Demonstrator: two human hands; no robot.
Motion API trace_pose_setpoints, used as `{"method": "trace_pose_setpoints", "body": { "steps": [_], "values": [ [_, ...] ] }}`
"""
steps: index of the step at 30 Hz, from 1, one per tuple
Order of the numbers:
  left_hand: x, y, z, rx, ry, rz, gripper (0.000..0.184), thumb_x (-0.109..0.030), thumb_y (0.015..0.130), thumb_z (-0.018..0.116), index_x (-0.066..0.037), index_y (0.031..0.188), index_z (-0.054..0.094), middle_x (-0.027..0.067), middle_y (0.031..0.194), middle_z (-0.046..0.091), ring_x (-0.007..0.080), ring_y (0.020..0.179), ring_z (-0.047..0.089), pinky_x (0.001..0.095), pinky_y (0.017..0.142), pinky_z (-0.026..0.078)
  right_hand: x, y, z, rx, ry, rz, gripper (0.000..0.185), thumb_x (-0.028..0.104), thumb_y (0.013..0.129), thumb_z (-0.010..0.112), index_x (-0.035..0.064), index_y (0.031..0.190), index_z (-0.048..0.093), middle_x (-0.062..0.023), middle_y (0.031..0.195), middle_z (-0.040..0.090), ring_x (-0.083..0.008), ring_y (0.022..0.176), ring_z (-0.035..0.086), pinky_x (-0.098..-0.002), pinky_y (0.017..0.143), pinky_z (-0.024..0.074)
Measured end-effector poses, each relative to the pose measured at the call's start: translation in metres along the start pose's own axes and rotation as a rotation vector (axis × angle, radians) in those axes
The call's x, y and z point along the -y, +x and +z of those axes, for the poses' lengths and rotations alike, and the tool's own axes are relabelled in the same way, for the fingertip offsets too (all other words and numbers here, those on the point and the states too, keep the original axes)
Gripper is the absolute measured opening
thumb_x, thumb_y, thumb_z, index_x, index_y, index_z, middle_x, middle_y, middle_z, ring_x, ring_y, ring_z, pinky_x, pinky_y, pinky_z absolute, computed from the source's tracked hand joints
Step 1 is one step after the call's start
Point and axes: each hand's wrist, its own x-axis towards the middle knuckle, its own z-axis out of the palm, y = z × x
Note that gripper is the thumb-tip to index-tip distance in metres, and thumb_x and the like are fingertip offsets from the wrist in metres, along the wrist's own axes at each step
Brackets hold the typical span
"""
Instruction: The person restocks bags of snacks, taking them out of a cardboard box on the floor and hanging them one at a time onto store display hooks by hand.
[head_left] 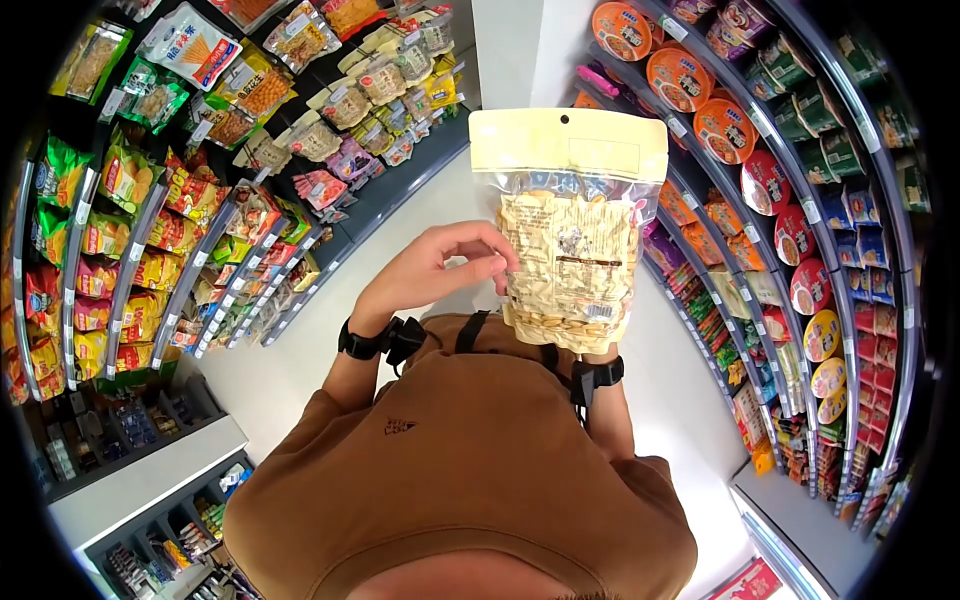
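A snack bag (568, 260) is held upright in front of my chest. It has a cream top band with a hang hole, a clear middle, small print and a barcode; pale nut-like pieces show inside. My left hand (445, 262) is at the bag's left edge, thumb and forefinger curled together against it. Behind the bag's lower part, my right forearm (610, 415) comes up to it; the right hand itself is hidden by the bag. Black straps circle both wrists.
Shelves of bagged snacks (140, 240) curve along the left, with hanging packets (375, 85) above. On the right, shelves hold instant noodle bowls (725, 130) and small packets. A white pillar (510, 50) stands ahead. Pale floor (285, 385) lies between the shelves.
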Motion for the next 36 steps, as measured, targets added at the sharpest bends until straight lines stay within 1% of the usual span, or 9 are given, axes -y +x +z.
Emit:
{"method": "trace_pose_setpoints", "body": {
  "steps": [6,13,15,19,21,28,30,31,36],
  "values": [
    [-0.001,0.006,0.015,-0.068,0.208,-0.011,0.014,-0.013,0.093,0.054,-0.002,0.1,0.059,0.004,0.091,0.06,0.0126,0.084,0.06,0.0285,0.08,0.047,0.003,-0.007,-0.007,0.063,0.058,0.024,0.07,0.059,0.09,0.035,0.0116,0.142,0.029,-0.015,0.141,0.037,-0.0337,0.124,0.042,-0.051,0.099,0.0412],
    [-0.007,-0.002,0.035,-0.107,0.18,-0.073,0.015,-0.014,0.093,0.054,-0.003,0.102,0.059,0.0037,0.091,0.06,0.0123,0.084,0.06,0.0286,0.079,0.047,0.009,-0.024,-0.012,0.121,0.077,0.067,0.07,0.058,0.091,0.034,0.0111,0.142,0.029,-0.0149,0.14,0.038,-0.0336,0.124,0.042,-0.0509,0.099,0.0412],
    [-0.009,-0.007,0.038,-0.122,0.128,-0.008,0.019,-0.019,0.091,0.058,-0.004,0.102,0.06,0.0031,0.094,0.062,0.0111,0.078,0.06,0.0263,0.071,0.048,0.01,-0.028,-0.013,0.129,0.074,0.069,0.069,0.058,0.091,0.034,0.011,0.141,0.029,-0.0149,0.14,0.038,-0.0335,0.124,0.042,-0.0509,0.099,0.0412],
    [0.012,-0.007,0.043,-0.198,0.222,0.038,0.018,-0.017,0.091,0.057,-0.003,0.102,0.06,0.0039,0.093,0.061,0.011,0.077,0.06,0.0262,0.069,0.049,0.01,-0.024,-0.029,0.164,0.066,0.084,0.069,0.057,0.091,0.034,0.0107,0.141,0.03,-0.0148,0.14,0.038,-0.0334,0.124,0.042,-0.0508,0.099,0.0412],
    [0.017,-0.007,0.045,-0.175,0.115,-0.025,0.017,-0.013,0.092,0.056,-0.001,0.104,0.058,0.0041,0.098,0.059,0.0116,0.084,0.059,0.0279,0.079,0.047,0.009,-0.019,-0.038,0.19,0.067,0.092,0.069,0.057,0.091,0.034,0.0106,0.141,0.03,-0.0148,0.14,0.038,-0.0334,0.124,0.043,-0.0508,0.099,0.0412],
    [0.012,-0.017,0.026,-0.282,0.131,0.007,0.017,-0.014,0.092,0.056,-0.002,0.103,0.059,0.0038,0.099,0.059,0.0113,0.085,0.058,0.0281,0.081,0.047,0.0,0.011,-0.03,0.333,0.088,0.141,0.068,0.057,0.091,0.033,0.0102,0.141,0.03,-0.0148,0.14,0.039,-0.0332,0.124,0.043,-0.0507,0.099,0.0412],
    [0.013,-0.024,0.008,-0.336,0.214,-0.013,0.019,-0.014,0.091,0.058,-0.003,0.106,0.058,0.0037,0.102,0.058,0.0122,0.089,0.058,0.0291,0.081,0.048,-0.009,0.026,-0.006,0.115,-0.264,0.143,0.065,0.054,0.092,0.031,0.0089,0.14,0.033,-0.0146,0.139,0.04,-0.0331,0.123,0.044,-0.05,0.1,0.0397],
    [0.012,-0.029,0.001,-0.35,0.211,-0.015,0.019,-0.014,0.091,0.058,-0.003,0.106,0.058,0.0037,0.102,0.058,0.0122,0.089,0.058,0.0291,0.081,0.048,-0.018,0.036,-0.009,0.272,0.026,0.224,0.063,0.051,0.092,0.03,0.0084,0.138,0.035,-0.0151,0.137,0.043,-0.0335,0.121,0.046,-0.0495,0.1,0.0392],
    [0.013,-0.049,-0.014,-0.545,0.237,-0.032,0.042,-0.025,0.086,0.065,-0.005,0.121,0.051,0.0106,0.121,0.05,0.0216,0.102,0.057,0.0334,0.087,0.05,-0.047,0.058,0.043,0.176,-0.179,0.32,0.062,0.048,0.091,0.036,0.006,0.136,0.037,-0.0159,0.135,0.044,-0.0321,0.121,0.047,-0.0448,0.098,0.0418]
  ]
}}
